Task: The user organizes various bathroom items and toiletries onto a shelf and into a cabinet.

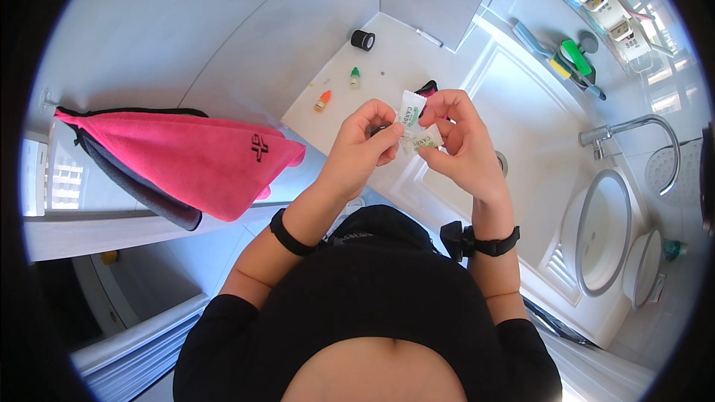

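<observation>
Two small white candy packets with green print are held close together before me. The upper packet (412,107) stands nearly upright between my fingertips, and the lower packet (425,139) lies at a slant just beneath it. My left hand (360,145) pinches them at their left side, thumb against fingers; something dark shows inside its curled fingers, too hidden to name. My right hand (466,148) grips the lower packet with its thumb, and its bent index finger is beside the upper one. Behind the fingers, a black and pink item (428,88) is mostly covered.
On the white counter (335,75) are an orange-capped bottle (322,101), a green-capped bottle (355,78), a black cylinder (363,40) and a white tube (429,37). A pink towel (195,156) hangs left. Right are a sink (536,139), faucet (595,137), basins (603,234) and brushes (575,58).
</observation>
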Demonstrator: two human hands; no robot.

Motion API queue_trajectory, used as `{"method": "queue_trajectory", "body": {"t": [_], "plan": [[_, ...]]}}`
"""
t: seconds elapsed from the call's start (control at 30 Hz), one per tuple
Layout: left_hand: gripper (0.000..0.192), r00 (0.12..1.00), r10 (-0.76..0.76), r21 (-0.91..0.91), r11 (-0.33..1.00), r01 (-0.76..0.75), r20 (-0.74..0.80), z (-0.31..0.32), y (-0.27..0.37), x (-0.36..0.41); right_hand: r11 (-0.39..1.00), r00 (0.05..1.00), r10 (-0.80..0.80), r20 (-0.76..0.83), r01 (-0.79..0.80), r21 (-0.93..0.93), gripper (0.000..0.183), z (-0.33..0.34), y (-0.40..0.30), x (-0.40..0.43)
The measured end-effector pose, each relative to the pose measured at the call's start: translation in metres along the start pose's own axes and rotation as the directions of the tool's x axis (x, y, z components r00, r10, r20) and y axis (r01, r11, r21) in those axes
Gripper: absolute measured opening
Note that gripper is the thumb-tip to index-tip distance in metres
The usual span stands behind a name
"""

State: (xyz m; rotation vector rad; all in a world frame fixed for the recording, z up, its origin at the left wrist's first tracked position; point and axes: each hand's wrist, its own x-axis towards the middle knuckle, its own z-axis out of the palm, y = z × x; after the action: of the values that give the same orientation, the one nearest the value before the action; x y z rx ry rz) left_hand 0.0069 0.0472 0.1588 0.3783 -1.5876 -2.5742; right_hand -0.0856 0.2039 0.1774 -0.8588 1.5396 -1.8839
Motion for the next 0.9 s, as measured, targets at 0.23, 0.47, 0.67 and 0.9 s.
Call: {"method": "queue_trajectory", "body": {"t": [0.23, 0.47, 0.67, 0.9], "plan": [[0.008, 1.0, -0.024, -0.046, 0.999, 0.025, 0.016, 0.0025, -0.0011, 0.0006, 0.996, 0.982, -0.053, -0.18, 0.065, 0.06, 0.048, 0.0006, 0.0031, 0.0063], [0.009, 1.0, 0.019, -0.158, 0.987, -0.021, -0.014, 0.0004, -0.0068, 0.0032, 0.994, 0.964, -0.024, -0.265, 0.051, 0.095, 0.035, -0.0008, 0.0064, 0.0088], [0.009, 0.997, 0.064, -0.203, 0.976, -0.073, -0.051, -0.0018, -0.0089, 0.0045, 0.995, 0.968, -0.005, -0.251, 0.03, 0.098, 0.024, -0.0037, 0.0078, 0.0086], [0.008, 0.996, 0.057, -0.219, 0.973, -0.071, -0.07, -0.0024, -0.0096, 0.0046, 0.996, 0.97, 0.016, -0.242, 0.006, 0.09, 0.023, -0.0007, 0.0068, 0.0103]]}}
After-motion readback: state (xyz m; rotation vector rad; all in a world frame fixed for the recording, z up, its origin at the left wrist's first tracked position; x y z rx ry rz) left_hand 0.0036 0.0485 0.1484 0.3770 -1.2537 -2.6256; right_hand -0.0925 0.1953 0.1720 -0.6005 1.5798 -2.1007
